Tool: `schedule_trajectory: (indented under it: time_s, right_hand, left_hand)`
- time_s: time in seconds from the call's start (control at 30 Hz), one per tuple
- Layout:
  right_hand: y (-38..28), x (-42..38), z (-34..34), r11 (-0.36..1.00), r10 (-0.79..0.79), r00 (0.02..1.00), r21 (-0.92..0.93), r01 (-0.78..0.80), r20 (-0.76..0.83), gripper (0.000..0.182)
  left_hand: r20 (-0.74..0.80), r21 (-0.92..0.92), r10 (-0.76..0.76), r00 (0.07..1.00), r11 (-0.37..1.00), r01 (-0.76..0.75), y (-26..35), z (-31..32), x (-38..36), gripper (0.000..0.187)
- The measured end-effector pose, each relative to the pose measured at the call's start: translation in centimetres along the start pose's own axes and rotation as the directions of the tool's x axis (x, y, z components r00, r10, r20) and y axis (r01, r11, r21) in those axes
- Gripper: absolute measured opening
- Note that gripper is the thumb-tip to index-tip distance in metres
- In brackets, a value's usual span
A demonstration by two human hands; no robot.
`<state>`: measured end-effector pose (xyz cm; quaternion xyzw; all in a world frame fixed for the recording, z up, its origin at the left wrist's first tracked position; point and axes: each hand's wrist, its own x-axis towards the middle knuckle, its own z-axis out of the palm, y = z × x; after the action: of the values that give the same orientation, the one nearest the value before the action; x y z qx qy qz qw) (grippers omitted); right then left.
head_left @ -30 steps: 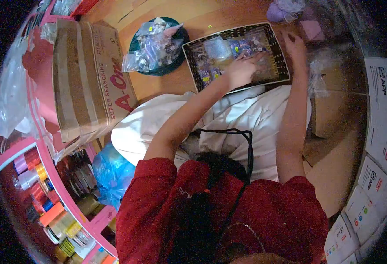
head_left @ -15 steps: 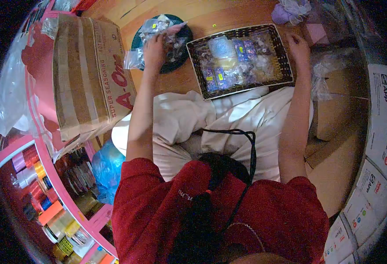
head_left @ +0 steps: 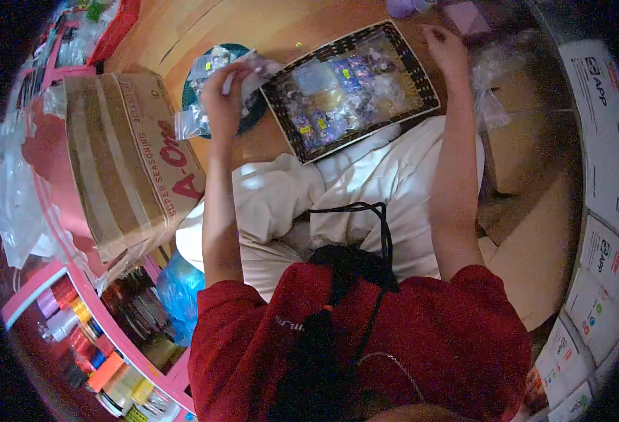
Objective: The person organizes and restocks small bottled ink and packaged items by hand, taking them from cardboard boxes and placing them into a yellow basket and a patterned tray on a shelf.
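Observation:
My left hand [head_left: 225, 95] is above a dark green round tray [head_left: 253, 116] at upper left. Its fingers are pinched on a small plastic bag [head_left: 261, 67] with pale contents, near the basket's left corner. Other small clear bags [head_left: 191, 123] lie on the tray, one with a yellow-green label. A dark woven basket [head_left: 292, 133] with a pale rim rests tilted before my knees, holding several clear packets, some blue-purple with yellow labels [head_left: 321, 124]. Beyond the basket's right side, my right hand [head_left: 446, 50] hovers with loosely bent fingers apart and nothing clearly visible in them.
A taped cardboard box [head_left: 123, 155] stands at left, above a pink shelf [head_left: 84, 274] with ribbon rolls. Blue plastic bag [head_left: 181, 292] beside my leg. Purple item [head_left: 402, 7] and pink block [head_left: 468, 17] at upper right; cardboard [head_left: 534, 155] and white printed packages [head_left: 601, 141] at right.
The view has shifted, moving the basket and tray leftward in the picture. My left hand has moved slightly right relative to the tray, with the bag. My right hand has moved slightly away from me.

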<state>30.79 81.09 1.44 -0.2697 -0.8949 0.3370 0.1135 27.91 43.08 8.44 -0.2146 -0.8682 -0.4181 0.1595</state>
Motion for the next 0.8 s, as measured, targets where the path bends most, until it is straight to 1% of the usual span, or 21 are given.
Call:
schedule_trajectory:
  time_s: [0.03,0.1,0.17,0.23,0.3,0.33,0.4,0.43,0.53,0.63,0.73,0.8]
  right_hand:
    - [-0.4,-0.1,-0.3,1.000,0.002,1.000,-0.023,-0.002,-0.005,0.046]
    - [-1.4,-0.7,-1.3,1.000,-0.007,1.000,0.002,0.007,-0.010,0.049]
    - [-1.2,-0.9,-1.4,0.999,-0.023,0.999,0.035,0.024,-0.029,0.050]
    - [-0.4,-0.5,-0.9,0.996,-0.048,0.997,0.073,0.053,-0.064,0.051]
    - [-0.6,-0.5,-1.1,0.999,-0.026,0.999,0.020,0.027,-0.029,0.047]
    - [-0.8,-0.5,-1.1,1.000,-0.013,1.000,-0.007,0.013,-0.012,0.046]
    - [-0.9,-0.7,-1.3,0.994,-0.038,0.999,0.103,0.040,-0.014,0.042]
    - [-1.1,-0.9,-1.4,0.986,-0.050,0.999,0.159,0.052,-0.016,0.040]
    - [-2.9,-1.3,-2.2,0.972,0.142,0.990,0.189,-0.140,0.002,0.023]
    - [-2.3,-0.7,-1.5,0.965,0.121,0.993,0.235,-0.119,0.007,0.029]
    - [-1.5,-0.7,-0.5,0.968,-0.007,0.996,0.248,0.030,-0.094,0.026]
    - [-1.4,-0.6,-0.3,0.963,0.030,0.996,0.270,-0.006,-0.085,0.025]
  left_hand:
    - [0.097,0.073,0.082,0.992,0.993,-0.089,2.2,0.8,1.1,0.012]
    - [0.253,0.055,0.281,0.926,0.951,-0.304,3.4,4.1,2.9,0.014]
    - [0.424,-0.071,0.349,0.836,0.933,-0.353,6.5,8.1,4.1,0.016]
    - [0.424,-0.054,0.516,0.744,0.835,-0.548,6.4,13.6,3.7,0.016]
    - [0.530,-0.143,0.627,0.571,0.730,-0.669,7.1,18.4,3.9,0.017]
    - [0.550,-0.068,0.627,0.551,0.692,-0.719,7.6,19.6,3.3,0.017]
    - [0.591,0.075,0.621,0.516,0.594,-0.801,8.2,21.5,2.0,0.019]
    - [0.661,0.195,0.537,0.524,0.552,-0.811,8.1,22.4,1.6,0.021]
    - [0.489,0.216,0.585,0.647,0.637,-0.740,8.0,22.4,0.0,0.023]
    - [0.405,0.200,0.578,0.709,0.701,-0.685,7.9,21.8,-0.8,0.023]
    - [0.555,0.189,0.529,0.642,0.671,-0.717,7.6,21.7,-0.9,0.024]
    - [0.666,0.201,0.393,0.634,0.724,-0.660,7.8,22.1,-1.3,0.026]
